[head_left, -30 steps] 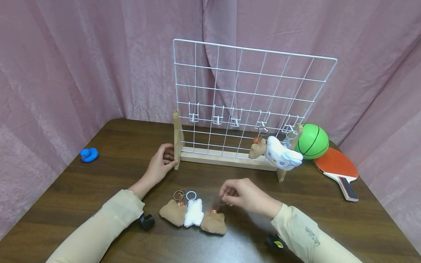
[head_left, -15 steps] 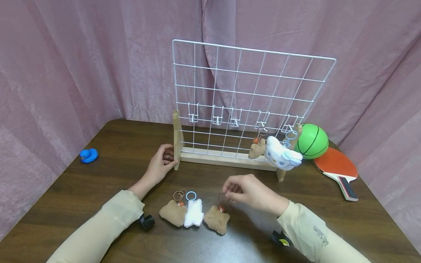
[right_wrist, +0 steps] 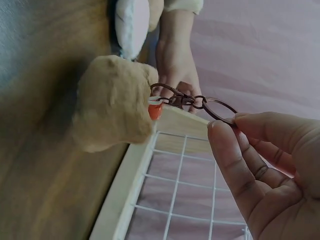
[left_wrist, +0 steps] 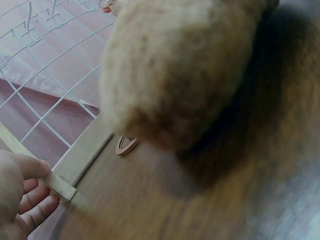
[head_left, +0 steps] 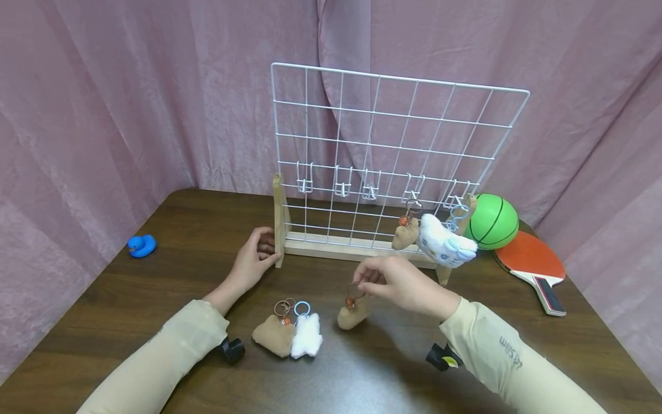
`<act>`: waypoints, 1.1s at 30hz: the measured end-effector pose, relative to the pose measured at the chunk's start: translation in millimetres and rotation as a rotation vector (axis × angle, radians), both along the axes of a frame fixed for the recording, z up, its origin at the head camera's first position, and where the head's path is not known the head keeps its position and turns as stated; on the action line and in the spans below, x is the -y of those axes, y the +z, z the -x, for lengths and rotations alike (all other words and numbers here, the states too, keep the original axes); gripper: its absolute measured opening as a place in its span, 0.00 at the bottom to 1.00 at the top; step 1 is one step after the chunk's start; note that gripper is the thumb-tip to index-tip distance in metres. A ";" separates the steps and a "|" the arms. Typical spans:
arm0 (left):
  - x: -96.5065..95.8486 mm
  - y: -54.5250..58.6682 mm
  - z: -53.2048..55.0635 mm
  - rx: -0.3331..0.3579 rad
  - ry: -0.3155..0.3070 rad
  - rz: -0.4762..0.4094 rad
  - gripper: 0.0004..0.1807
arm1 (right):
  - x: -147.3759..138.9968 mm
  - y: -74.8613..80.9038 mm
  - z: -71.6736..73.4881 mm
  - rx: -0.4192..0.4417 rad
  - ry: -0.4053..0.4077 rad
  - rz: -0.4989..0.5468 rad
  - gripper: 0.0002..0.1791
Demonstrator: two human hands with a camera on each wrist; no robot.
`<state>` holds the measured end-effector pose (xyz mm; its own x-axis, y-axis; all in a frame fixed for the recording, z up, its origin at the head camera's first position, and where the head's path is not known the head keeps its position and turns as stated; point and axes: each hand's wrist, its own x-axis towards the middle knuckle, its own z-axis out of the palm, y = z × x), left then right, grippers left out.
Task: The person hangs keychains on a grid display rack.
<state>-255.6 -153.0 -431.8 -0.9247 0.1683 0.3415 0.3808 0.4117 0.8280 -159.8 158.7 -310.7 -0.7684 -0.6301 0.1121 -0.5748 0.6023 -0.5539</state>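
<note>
My right hand (head_left: pixel 398 282) pinches the copper ring (right_wrist: pixel 222 111) of a brown plush keychain (head_left: pixel 354 314) between thumb and forefinger. The plush hangs below, with a small orange bell (right_wrist: pixel 155 111) on its clasp. My left hand (head_left: pixel 251 260) grips the left wooden leg (head_left: pixel 279 224) of a white wire grid rack (head_left: pixel 383 138), thumb and fingers on either side. On the table lie another brown plush keychain (head_left: pixel 274 336) and a white one (head_left: pixel 307 336) with a blue ring, side by side. A brown plush (left_wrist: pixel 175 70) blurs across the left wrist view.
Several white hooks (head_left: pixel 343 188) line the grid. A brown plush keychain (head_left: pixel 405 234) and a larger white plush keychain (head_left: pixel 445 241) hang at its right. Behind them sit a green ball (head_left: pixel 493 221) and a red paddle (head_left: pixel 532 259). A blue rubber duck (head_left: pixel 142 245) stands at far left.
My right hand has lifted the brown plush keychain off the table beside the white one, moving it up and slightly right toward the rack. The left hand has stayed at the wooden leg.
</note>
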 end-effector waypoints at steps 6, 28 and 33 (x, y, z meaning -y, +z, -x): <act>-3.6 10.5 -7.8 0.016 0.001 0.007 0.29 | -0.5 14.9 7.1 0.018 -0.014 0.001 0.03; 0.2 -2.1 1.4 -0.010 -0.005 -0.005 0.29 | -4.8 55.3 25.7 -0.104 -0.089 -0.028 0.04; 0.4 -2.1 1.4 -0.004 -0.005 -0.015 0.29 | -4.8 61.8 27.9 -0.103 -0.115 -0.032 0.03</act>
<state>-257.0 -153.5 -434.0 -0.9223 0.1678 0.3481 0.3864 0.3972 0.8324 -187.7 163.4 -248.9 -0.8213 -0.5430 0.1751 -0.5535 0.6840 -0.4751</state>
